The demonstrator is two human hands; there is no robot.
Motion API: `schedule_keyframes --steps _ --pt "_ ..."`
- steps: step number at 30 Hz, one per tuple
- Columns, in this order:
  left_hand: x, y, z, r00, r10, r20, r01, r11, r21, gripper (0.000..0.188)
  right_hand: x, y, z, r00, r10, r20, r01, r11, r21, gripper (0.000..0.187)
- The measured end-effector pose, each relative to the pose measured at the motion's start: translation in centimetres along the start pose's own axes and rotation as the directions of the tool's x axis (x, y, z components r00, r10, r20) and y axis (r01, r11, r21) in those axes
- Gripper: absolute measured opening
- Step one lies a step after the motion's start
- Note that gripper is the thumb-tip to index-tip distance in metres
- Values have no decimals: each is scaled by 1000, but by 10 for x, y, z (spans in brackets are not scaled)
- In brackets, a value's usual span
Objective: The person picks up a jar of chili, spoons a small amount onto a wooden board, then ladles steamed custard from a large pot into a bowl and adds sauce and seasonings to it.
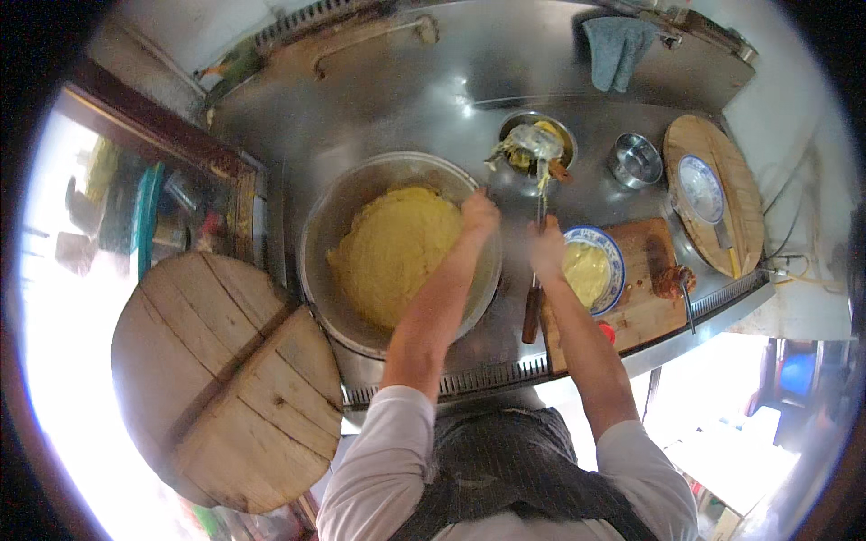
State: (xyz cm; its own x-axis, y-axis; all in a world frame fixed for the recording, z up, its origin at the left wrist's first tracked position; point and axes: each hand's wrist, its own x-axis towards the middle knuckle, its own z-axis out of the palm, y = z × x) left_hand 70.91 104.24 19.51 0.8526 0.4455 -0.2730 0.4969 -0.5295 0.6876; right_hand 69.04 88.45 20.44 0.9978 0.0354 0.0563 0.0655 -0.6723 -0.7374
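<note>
My left hand (481,213) is closed at the right rim of a large metal pot (311,243); what its fingers hold is blurred. Thick yellow batter or dough (406,248) fills much of the pot, and my left forearm crosses over it. My right hand (546,248) grips the shaft of a long ladle-like tool with a wooden handle (532,316). The tool's head (534,142), smeared with pale, wet stuff, is over a metal bowl (570,135) with yellow pieces in it. Beside my right wrist, a blue-and-white bowl (620,270) holds a pale yellow mixture (585,273).
The blue-and-white bowl stands on a wooden cutting board (649,243). Behind are a small metal bowl (636,160) and a round wooden lid (740,194) bearing a patterned dish (701,187). A large round wooden lid (207,361) lies left. A grey cloth (621,50) hangs at the back.
</note>
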Motion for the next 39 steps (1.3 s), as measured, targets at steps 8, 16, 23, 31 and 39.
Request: schedule_keyframes --steps 8,16,23,31,39 --pt "-6 -36 59 975 222 -9 -208 900 -384 38 53 73 93 983 75 168 -46 985 -169 36" --pt "-209 -164 -210 987 80 -141 33 754 656 23 -13 -20 30 980 -189 -60 185 981 -66 36" --pt "-348 -246 -335 950 81 -302 272 262 926 47 -135 28 -9 691 -21 723 -601 539 590 27" --pt "-388 -151 -324 942 30 -333 314 263 912 36 -140 114 -79 789 179 588 -557 -196 807 40" --pt "-274 -143 -251 915 18 -404 303 632 713 28 -125 133 -66 881 345 325 -332 -40 942 52"
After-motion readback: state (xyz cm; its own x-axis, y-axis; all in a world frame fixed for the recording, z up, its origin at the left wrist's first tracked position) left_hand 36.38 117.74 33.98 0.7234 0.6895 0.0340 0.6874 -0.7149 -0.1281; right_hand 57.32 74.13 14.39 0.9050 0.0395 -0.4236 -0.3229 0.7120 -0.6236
